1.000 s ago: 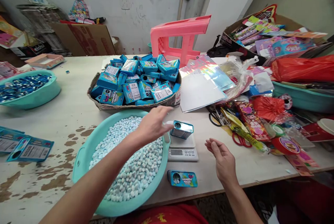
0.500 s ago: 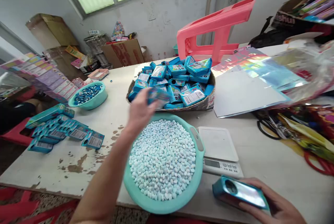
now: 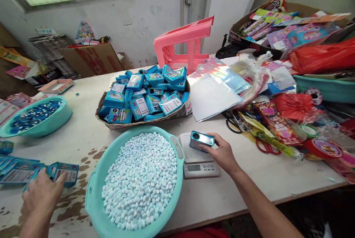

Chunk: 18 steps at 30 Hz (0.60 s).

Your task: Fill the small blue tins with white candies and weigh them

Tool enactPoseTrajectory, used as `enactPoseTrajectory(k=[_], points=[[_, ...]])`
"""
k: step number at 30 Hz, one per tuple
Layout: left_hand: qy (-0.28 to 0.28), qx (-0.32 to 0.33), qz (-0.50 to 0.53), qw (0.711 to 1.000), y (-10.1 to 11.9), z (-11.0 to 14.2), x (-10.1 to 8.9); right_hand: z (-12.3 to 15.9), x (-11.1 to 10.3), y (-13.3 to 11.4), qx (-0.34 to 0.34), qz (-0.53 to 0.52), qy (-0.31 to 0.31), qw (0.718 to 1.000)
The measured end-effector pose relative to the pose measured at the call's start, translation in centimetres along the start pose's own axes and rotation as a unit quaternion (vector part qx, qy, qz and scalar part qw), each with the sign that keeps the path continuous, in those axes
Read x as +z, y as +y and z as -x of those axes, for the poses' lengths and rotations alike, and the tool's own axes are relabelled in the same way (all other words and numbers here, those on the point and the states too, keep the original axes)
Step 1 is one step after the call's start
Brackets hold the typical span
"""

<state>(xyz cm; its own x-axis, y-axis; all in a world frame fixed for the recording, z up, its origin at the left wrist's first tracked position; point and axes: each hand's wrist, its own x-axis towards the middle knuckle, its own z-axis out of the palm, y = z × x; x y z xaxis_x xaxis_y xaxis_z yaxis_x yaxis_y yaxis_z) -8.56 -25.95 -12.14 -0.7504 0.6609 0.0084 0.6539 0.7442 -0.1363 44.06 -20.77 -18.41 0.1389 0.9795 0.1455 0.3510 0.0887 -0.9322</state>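
Note:
My right hand (image 3: 223, 152) grips a small blue candy box (image 3: 202, 140) by its end, with a dark round hole in the box's near-left top face. The box is at the plate of a white kitchen scale (image 3: 191, 153); whether it rests on it I cannot tell. At the far left, my left hand (image 3: 41, 193) is closed on a blue candy box among a row of others (image 3: 19, 173). Between my hands stands a turquoise basin (image 3: 93, 193) full of pale blue and white candies (image 3: 141, 182).
Behind the basin, a cut-down carton (image 3: 116, 124) is heaped with blue boxes. A turquoise bowl (image 3: 59, 118) of shiny blue pieces stands left. White sheets (image 3: 213, 95), scissors (image 3: 267, 147) and packaging cover the right side. A pink stool (image 3: 183, 42) stands behind.
My left hand has moved from the carton down to the row of boxes at left. The right hand has brought its box up to the scale. The view has turned right.

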Motion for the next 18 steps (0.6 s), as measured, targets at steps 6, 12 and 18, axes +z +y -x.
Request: enactPoseTrajectory(k=[6,12,18], points=[[0.072,0.078,0.127,0.986,3.1,3.6,-2.8,1.4,-2.3,2.2,0.008,-0.091,0.054,0.994],[0.057,0.234,0.272,0.932,6.3,9.7,-1.7,3.8,-3.9,5.2,0.144,-0.147,0.144,0.968],[0.039,0.292,0.270,0.917,6.1,11.8,0.9,4.1,-3.9,5.7,0.149,-0.143,0.176,0.962]])
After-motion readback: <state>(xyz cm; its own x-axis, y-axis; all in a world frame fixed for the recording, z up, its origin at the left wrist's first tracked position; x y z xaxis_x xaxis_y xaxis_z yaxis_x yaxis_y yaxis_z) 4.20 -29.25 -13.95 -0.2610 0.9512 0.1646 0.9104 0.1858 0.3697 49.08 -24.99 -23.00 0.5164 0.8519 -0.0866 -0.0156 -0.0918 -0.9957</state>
